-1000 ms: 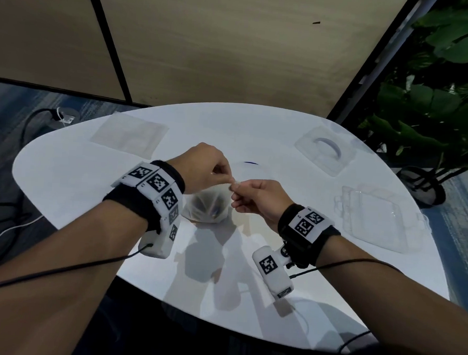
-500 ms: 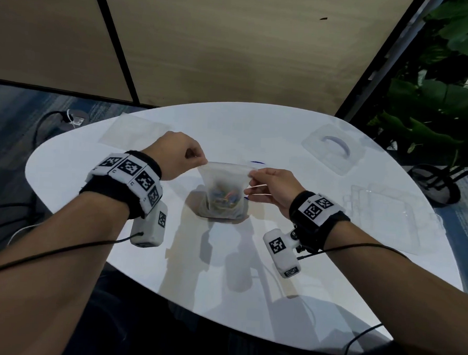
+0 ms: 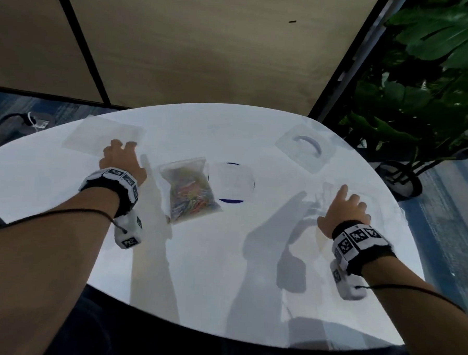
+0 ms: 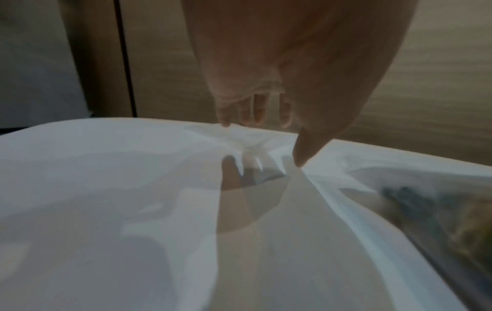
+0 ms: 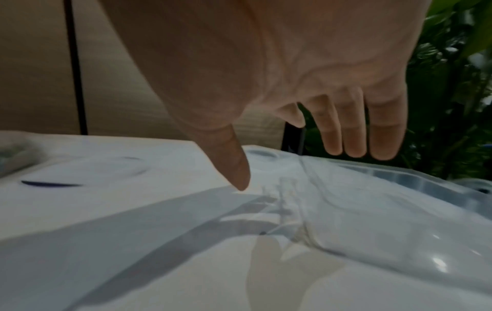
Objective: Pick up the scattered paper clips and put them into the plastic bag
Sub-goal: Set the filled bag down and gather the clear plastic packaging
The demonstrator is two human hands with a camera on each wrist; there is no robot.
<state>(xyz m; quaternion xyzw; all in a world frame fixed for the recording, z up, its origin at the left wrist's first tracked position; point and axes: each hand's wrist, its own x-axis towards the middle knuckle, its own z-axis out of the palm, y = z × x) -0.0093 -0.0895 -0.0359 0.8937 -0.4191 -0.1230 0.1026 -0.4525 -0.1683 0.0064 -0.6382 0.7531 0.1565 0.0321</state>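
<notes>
Now that the plastic bag [image 3: 190, 192] lies flat in the middle of the white table [image 3: 64, 195] with the bright paper clips [image 3: 192, 197] inside, I think my job is nearly done. I see no loose clips on the table, though small ones could hide in the glare.

To finish well, I would look once more around the bag and under my arms for strays, and leave the bag alone so nothing spills.

The bag is longer than it is wide. Its long side runs away from me and leans a little left, with the top edge at the far end.

My left hand [image 3: 121, 159] is just left of the bag, fingers spread and holding nothing. My right hand [image 3: 342, 207] is well off to the right, fingers loose and apart, over a clear tray [image 3: 383, 212].
</notes>
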